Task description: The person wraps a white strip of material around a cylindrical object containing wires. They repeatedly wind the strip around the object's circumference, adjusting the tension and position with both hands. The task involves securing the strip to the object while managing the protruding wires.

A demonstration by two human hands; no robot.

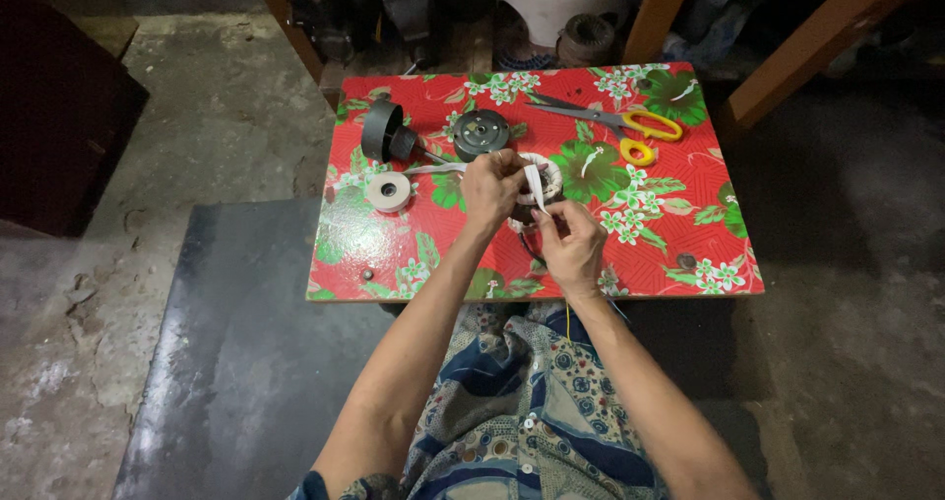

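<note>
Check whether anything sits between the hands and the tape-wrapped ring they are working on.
Nothing visible does. The left hand and the right hand are both already on the white-wrapped ring, with the loose tape strip pinched between them. The tape roll and scissors lie off to the sides.

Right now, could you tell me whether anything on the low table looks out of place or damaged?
Nothing stands out. The scissors, tape roll and dark round parts lie apart on the floral table. The left hand and right hand hold a white-wrapped ring.
</note>
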